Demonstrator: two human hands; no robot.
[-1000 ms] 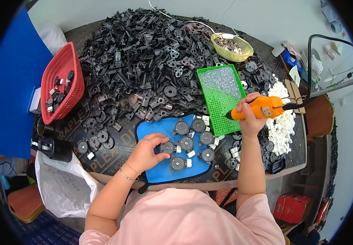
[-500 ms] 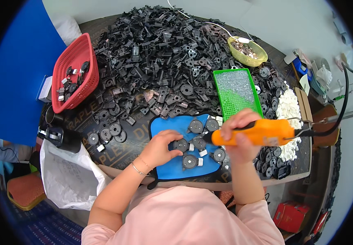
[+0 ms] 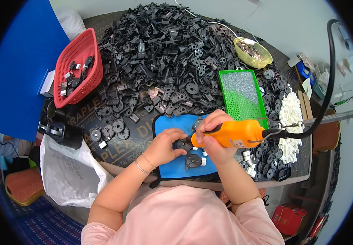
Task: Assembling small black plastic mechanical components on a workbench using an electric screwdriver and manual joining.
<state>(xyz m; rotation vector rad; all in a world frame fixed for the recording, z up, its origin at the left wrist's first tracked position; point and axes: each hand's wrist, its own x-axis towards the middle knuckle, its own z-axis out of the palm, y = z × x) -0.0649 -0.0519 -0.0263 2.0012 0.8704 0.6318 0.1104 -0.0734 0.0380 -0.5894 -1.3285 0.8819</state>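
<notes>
The left hand [image 3: 166, 147] curls its fingers and thumb around a black disc [image 3: 183, 145] on the blue mat [image 3: 169, 168], at the middle of the surface's [image 3: 133, 149] near edge. The right hand [image 3: 213, 139] grips an orange driver [image 3: 239, 134], its tip aimed at that disc — whether they touch, I cannot tell. A second disc [image 3: 193, 160] with a white tab [image 3: 203, 161] lies closer to the mat's near edge. Past the mat's far right corner is a green tray [image 3: 235, 111] of small shiny bits [image 3: 241, 83]. Black parts [image 3: 164, 53] heap along the surface's far edge, with a yellow bowl [image 3: 262, 64] near the far right corner — white pieces [image 3: 290, 118] spread by the right edge, a red basket [image 3: 96, 77] by the left
</notes>
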